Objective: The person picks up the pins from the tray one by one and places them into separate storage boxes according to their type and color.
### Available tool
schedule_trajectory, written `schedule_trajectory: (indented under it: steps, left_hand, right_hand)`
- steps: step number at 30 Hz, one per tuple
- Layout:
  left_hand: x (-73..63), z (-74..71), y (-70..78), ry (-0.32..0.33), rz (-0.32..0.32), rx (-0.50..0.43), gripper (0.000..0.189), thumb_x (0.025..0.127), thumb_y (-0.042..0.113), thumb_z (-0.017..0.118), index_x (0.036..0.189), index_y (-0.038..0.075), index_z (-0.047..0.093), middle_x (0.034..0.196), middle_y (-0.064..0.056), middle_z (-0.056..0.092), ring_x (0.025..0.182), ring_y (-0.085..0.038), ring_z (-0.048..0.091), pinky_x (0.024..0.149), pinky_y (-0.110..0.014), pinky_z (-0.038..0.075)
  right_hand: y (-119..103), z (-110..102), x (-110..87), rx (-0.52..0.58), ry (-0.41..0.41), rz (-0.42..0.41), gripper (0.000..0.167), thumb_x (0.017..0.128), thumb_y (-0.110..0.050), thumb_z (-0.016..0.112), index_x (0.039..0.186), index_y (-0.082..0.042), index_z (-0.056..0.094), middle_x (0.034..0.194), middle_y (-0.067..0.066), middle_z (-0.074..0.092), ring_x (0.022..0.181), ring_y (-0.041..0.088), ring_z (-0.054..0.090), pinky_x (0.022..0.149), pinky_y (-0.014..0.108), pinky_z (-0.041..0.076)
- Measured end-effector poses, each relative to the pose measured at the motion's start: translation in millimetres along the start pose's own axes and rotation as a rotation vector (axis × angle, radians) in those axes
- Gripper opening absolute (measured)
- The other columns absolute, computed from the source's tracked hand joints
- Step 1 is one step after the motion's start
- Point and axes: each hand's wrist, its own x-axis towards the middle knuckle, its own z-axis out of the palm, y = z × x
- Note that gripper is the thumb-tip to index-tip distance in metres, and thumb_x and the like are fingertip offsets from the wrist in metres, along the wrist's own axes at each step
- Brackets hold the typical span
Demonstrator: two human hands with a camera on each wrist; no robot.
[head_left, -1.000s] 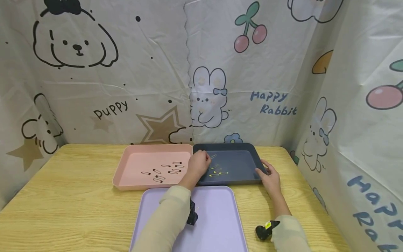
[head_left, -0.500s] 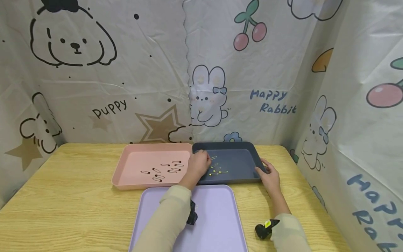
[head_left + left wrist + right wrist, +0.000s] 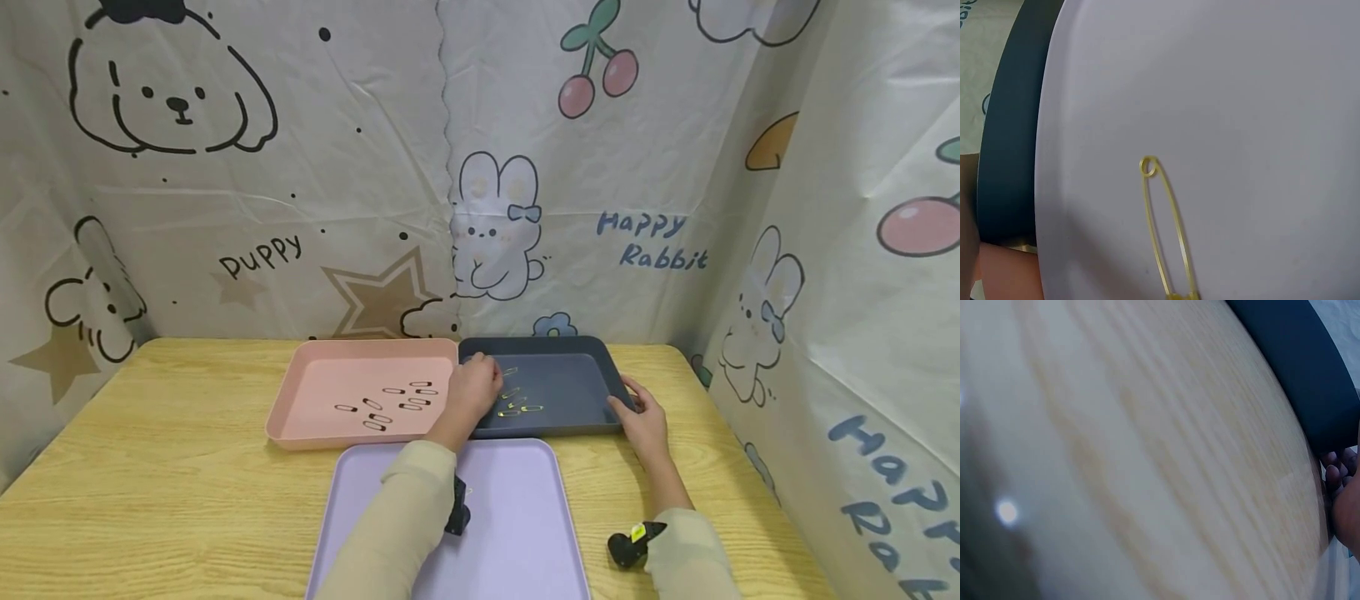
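My left hand (image 3: 472, 390) reaches over the left end of the dark blue tray (image 3: 570, 348), fingers curled beside several gold safety pins (image 3: 531, 408). Whatever lies between those fingertips is hidden, so I cannot tell if they hold a pin. My right hand (image 3: 645, 421) grips the tray's right side, thumb over the rim and fingers along the outer wall. On the lilac tray (image 3: 517, 517) lies a gold safety pin, seen large in the left wrist view (image 3: 1175, 219). The pink tray (image 3: 300, 375) contains several black safety pins (image 3: 381, 418).
Pink and dark blue trays stand side by side at the back of the wooden table (image 3: 187, 483), with the lilac tray in front. A patterned cloth (image 3: 360, 167) hangs behind and to the right. Small black cameras (image 3: 630, 546) sit at the wrists.
The head view has tilted very slightly. Both hands stay at the same places on the dark blue tray, and the left fingers shift only a little.
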Motion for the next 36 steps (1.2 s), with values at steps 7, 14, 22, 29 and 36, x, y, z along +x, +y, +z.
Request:
schedule_trajectory:
  steps: [7,14,22,29,36]
  left_hand:
    - [-1.2,-2.7,0.1,0.044,-0.063,-0.067,0.013,0.091,0.023,0.057,0.090,0.012,0.063,0.087,-0.002,0.057,0.077,-0.019,0.058,0.070,-0.034,0.049]
    - [-0.6,-5.6,1.4,0.109,-0.126,-0.134,0.014,0.093,0.021,0.054,0.094,0.009,0.062,0.092,-0.006,0.057,0.077,-0.021,0.060,0.070,-0.034,0.050]
    - [0.2,-4.5,1.4,0.131,-0.175,-0.229,0.016,0.094,0.021,0.052,0.099,0.009,0.062,0.096,-0.006,0.057,0.084,-0.020,0.060,0.076,-0.034,0.050]
    - [0.2,-1.9,-0.1,0.141,-0.170,-0.245,0.016,0.093,0.022,0.055,0.099,0.010,0.063,0.098,-0.005,0.058,0.086,-0.019,0.060,0.077,-0.034,0.050]
    - [-0.9,-0.9,-1.7,0.139,-0.163,-0.311,0.018,0.091,0.024,0.058,0.102,0.011,0.063,0.100,-0.005,0.059,0.091,-0.020,0.061,0.080,-0.035,0.049]
  right_hand:
    - [-0.3,0.5,0.8,0.003,0.000,-0.005,0.050,0.088,-0.027,0.064,0.135,-0.020,0.050,0.118,0.014,0.058,0.088,0.004,0.048,0.069,0.012,0.041]
    - [0.1,1.0,2.5,-0.010,0.010,-0.008,0.049,0.089,-0.027,0.063,0.135,-0.020,0.050,0.116,0.013,0.058,0.089,0.008,0.048,0.069,0.013,0.040]
    - [-0.2,0.5,2.5,-0.007,0.018,-0.009,0.049,0.088,-0.028,0.064,0.135,-0.020,0.050,0.115,0.012,0.057,0.088,0.006,0.047,0.068,0.013,0.040]
    - [0.1,0.7,2.5,-0.004,0.016,-0.002,0.049,0.088,-0.027,0.064,0.135,-0.020,0.050,0.116,0.012,0.057,0.090,0.008,0.047,0.069,0.012,0.039]
    - [0.3,1.7,1.0,-0.006,0.011,0.006,0.049,0.089,-0.027,0.063,0.135,-0.020,0.050,0.116,0.012,0.057,0.089,0.006,0.047,0.069,0.012,0.039]
